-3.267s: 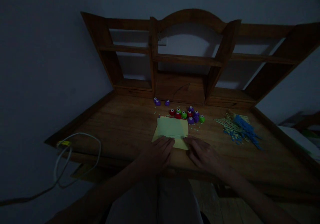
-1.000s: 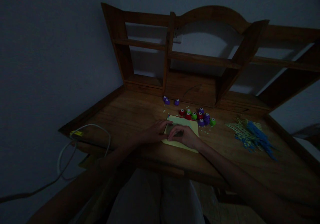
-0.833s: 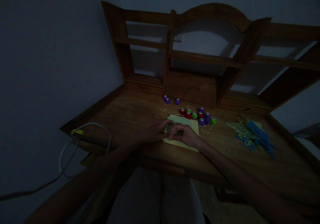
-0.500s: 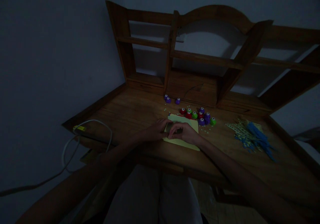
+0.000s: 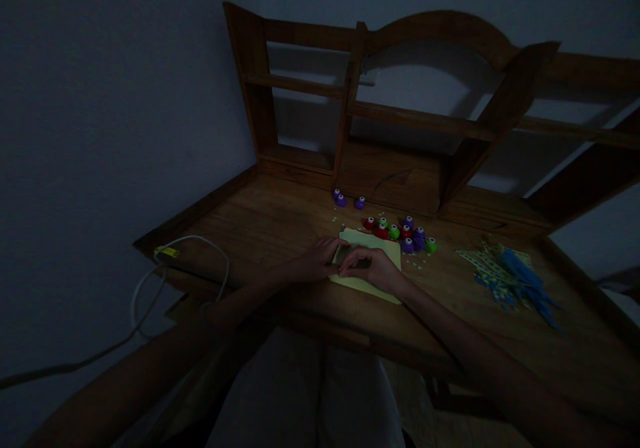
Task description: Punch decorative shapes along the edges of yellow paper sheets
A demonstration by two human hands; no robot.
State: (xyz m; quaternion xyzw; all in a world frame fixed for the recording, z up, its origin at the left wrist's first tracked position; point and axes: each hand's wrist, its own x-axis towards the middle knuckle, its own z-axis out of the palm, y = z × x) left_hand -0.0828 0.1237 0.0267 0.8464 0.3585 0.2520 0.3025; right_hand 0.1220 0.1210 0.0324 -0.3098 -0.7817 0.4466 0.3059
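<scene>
The scene is dim. A pale yellow-green paper stack (image 5: pixel 367 287) lies near the desk's front edge, with a darker patch, perhaps shadow, between my hands. My left hand (image 5: pixel 319 261) is at its left side, fingers and thumb curved but apart over the paper. My right hand (image 5: pixel 376 269) reaches across the paper from the right. Its thumb and fingertips are drawn together close to my left thumb; anything between them is too small to see. Behind the paper stand several small red, green and purple pieces with eye-like tops, among them a red one (image 5: pixel 381 233).
Blue and yellow strips lie in a pile (image 5: pixel 520 278) to the right. Tiny pale bits are scattered around the paper. A white cable (image 5: pixel 227 278) loops over the desk's left front edge. A wooden shelf unit (image 5: pixel 400 115) rises at the back.
Since the oldest frame, my hands have gone from pressing flat on the paper's front part to meeting at its left side. Over the last second they hold nearly still; the view shifts slightly.
</scene>
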